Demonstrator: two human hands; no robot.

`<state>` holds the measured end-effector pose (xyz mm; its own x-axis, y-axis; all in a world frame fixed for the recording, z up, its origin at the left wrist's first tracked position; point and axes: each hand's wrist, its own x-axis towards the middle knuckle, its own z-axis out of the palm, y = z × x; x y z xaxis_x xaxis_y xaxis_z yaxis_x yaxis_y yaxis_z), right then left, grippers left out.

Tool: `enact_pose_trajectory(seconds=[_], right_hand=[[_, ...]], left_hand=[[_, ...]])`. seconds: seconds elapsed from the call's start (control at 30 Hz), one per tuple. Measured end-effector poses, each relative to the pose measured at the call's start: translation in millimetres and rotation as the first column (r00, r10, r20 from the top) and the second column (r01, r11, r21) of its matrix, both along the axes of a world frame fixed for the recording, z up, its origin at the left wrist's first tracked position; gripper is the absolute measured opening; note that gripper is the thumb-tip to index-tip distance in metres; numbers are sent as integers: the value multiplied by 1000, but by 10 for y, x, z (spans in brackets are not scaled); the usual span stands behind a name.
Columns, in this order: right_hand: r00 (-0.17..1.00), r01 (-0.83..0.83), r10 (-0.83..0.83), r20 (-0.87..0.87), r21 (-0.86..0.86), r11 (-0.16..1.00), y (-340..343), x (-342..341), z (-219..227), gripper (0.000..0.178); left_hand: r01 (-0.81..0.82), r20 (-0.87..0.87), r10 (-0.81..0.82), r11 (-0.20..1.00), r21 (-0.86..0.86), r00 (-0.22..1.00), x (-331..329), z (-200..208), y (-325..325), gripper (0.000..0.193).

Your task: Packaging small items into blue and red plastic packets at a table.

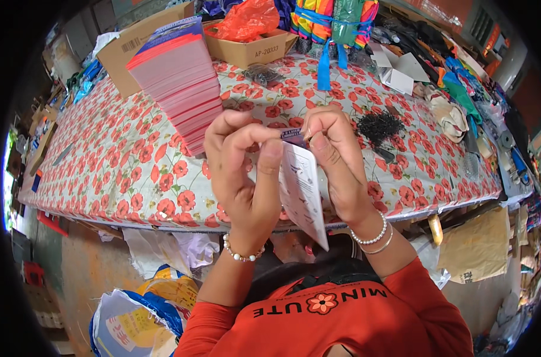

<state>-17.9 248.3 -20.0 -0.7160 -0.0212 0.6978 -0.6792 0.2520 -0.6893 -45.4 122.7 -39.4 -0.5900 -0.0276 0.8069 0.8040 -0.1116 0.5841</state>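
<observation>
A folded printed card (302, 184), white with small drawings on the panel facing me and a dark blue strip at its top, is held upright over the table's near edge. My left hand (240, 163) grips its top left side between thumb and fingers. At the card's top right corner, my right hand (340, 160) is closed in a pinch. A tiny dark bit shows between those fingertips, too small to make out. Beyond my left hand leans a tall stack of cards (178, 83) with pink-red edges. A heap of small black pieces (379, 127) lies right of my right hand.
A poppy-patterned cloth (133, 172) covers the table. Along the back stand a cardboard box (252, 52) with a red plastic bag (246, 21) and a rainbow-coloured bundle (324, 24). White folded card (398, 68) and cloth lie right. An open sack (136, 324) stands on the floor.
</observation>
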Motion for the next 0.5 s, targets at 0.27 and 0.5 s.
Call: enact_pose_trajectory(seconds=[0.27, 0.5], right_hand=[[997, -77, 79, 15, -107, 991, -72, 93, -36, 18], [992, -25, 27, -124, 16, 1000, -71, 131, -58, 12]], left_hand=[[321, 194, -344, 937, 140, 919, 252, 114, -159, 17], [405, 185, -388, 913, -57, 903, 233, 228, -300, 26]])
